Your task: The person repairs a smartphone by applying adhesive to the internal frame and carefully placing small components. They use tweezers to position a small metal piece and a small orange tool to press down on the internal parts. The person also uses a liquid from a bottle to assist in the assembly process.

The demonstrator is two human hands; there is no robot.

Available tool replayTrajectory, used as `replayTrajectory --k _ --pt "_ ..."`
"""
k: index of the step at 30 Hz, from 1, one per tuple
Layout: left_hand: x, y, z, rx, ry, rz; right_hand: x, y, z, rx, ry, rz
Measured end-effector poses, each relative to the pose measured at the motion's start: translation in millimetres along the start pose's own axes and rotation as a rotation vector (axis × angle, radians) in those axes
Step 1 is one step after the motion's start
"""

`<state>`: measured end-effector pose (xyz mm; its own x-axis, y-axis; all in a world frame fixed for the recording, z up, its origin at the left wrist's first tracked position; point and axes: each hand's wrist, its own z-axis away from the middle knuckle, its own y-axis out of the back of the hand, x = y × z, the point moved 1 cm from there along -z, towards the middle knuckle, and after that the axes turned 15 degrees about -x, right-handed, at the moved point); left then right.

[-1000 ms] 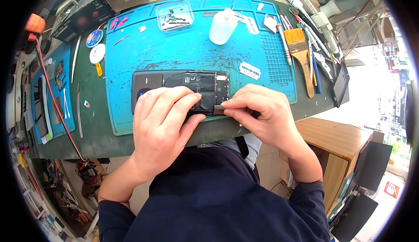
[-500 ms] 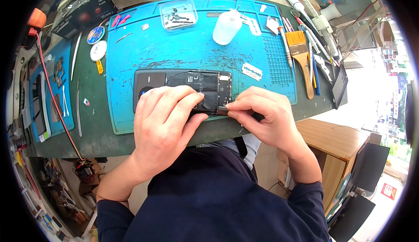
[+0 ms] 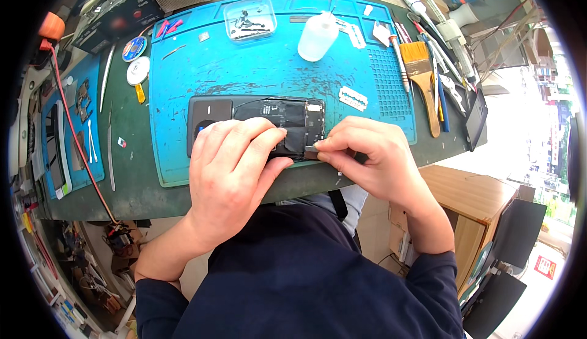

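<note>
Little has changed within a second, so the work seems no further along: the right hand (image 3: 370, 155) pinches a strip (image 3: 311, 153) at the near right corner of the phone (image 3: 287, 111). The left hand (image 3: 229, 171) arches over the phone's left part, its grip unclear. The phone lies near the surface's (image 3: 134, 197) front edge.

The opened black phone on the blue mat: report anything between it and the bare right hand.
Nothing visible: the bare right hand pinches a small, dark, flat piece at the near right corner of the opened black phone. The flat silver razor blade lies beyond the hand, out of the way.
</note>
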<state>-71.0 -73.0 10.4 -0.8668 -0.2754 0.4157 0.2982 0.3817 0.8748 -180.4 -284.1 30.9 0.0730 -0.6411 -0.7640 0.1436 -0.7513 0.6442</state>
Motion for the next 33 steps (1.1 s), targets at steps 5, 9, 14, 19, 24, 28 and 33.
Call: replayTrajectory --k 5,9,14,19,24,28,33 --pt "-0.3 -0.2 -1.1 -0.001 -0.005 0.004 -0.5 4.2 -4.3 -0.043 -0.032 0.001" --pt "-0.1 -0.7 -0.5 0.000 -0.004 0.000 0.2 4.0 -4.4 -0.053 -0.035 0.006" --pt "0.4 -0.9 -0.6 -0.002 0.001 -0.006 0.4 0.0 -2.1 -0.008 0.018 0.011" --pt "0.7 -1.2 -0.6 0.001 0.002 -0.009 -0.2 1.9 -3.0 -0.032 -0.026 0.041" --pt "1.3 -1.3 -0.8 0.004 0.004 -0.011 2.1 3.8 -5.4 -0.060 -0.040 0.025" --pt "0.7 -1.7 -0.5 0.002 0.006 -0.012 2.1 3.6 -5.0 -0.074 -0.021 0.021" --pt "1.7 -1.1 -0.6 0.003 0.007 -0.015 2.9 1.9 -2.6 -0.060 0.011 0.014"
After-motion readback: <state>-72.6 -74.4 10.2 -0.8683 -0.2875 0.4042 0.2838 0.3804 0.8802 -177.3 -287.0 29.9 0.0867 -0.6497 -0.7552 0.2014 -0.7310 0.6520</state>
